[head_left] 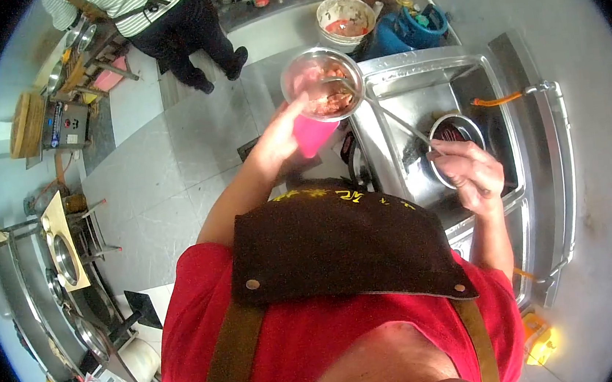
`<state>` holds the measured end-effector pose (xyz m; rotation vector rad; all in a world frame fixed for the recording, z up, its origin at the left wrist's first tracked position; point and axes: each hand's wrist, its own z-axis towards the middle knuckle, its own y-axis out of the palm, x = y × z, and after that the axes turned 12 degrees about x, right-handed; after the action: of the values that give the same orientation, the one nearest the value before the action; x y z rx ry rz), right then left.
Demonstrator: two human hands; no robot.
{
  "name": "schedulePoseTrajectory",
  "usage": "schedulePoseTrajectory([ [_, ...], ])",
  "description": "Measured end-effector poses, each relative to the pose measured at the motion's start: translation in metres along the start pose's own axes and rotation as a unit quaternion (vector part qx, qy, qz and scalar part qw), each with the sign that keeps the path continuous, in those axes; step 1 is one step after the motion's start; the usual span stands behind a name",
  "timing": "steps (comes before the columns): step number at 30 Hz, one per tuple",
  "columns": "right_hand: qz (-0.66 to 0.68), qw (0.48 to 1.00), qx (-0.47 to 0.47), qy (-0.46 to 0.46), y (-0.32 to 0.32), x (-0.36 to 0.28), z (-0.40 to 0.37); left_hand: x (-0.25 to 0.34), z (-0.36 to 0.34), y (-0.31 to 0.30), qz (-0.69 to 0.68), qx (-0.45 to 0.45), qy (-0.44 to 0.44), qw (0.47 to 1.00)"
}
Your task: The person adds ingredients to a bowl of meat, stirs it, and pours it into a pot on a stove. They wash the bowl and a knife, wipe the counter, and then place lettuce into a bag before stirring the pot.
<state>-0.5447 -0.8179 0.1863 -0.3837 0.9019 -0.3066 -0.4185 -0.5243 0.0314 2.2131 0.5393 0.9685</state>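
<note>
Left hand (279, 136) is up in front of the chest, fingers wrapped around a pink cup (315, 137). A steel bowl (287, 82) sits right above that hand; can't tell if the fingers also grip it or if it just rests on the cup. There's reddish chopped food (331, 104) inside the bowl.

Right hand (472, 171) is lower and off to the side, closed around the end of a long metal spoon (395, 120), which runs up from it with its far end in the bowl. A steel sink (413, 81) is under the right hand, with a round dark dish (458, 130) in it just past the knuckles.

Beyond the bowl there's a white bucket (332, 8), and another person (179, 19) stands well past the left hand.
</note>
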Motion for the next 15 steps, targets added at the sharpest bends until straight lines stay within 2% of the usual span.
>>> schedulePoseTrajectory([
  [4, -0.033, 0.998, 0.025, -0.048, 0.011, 0.005, 0.004, -0.004, 0.000, 0.001, 0.032, 0.007, -0.008, 0.999],
  [8, 0.004, 1.000, -0.007, -0.022, 0.004, -0.001, 0.008, -0.002, -0.001, 0.001, 0.016, 0.013, -0.023, 1.000],
  [12, -0.032, 0.998, 0.036, -0.033, -0.012, -0.007, 0.009, -0.001, 0.003, -0.007, 0.000, 0.015, -0.015, 1.000],
  [15, 0.008, 0.999, -0.010, -0.043, -0.008, -0.003, 0.008, 0.002, 0.000, -0.002, 0.012, 0.035, -0.023, 0.999],
])
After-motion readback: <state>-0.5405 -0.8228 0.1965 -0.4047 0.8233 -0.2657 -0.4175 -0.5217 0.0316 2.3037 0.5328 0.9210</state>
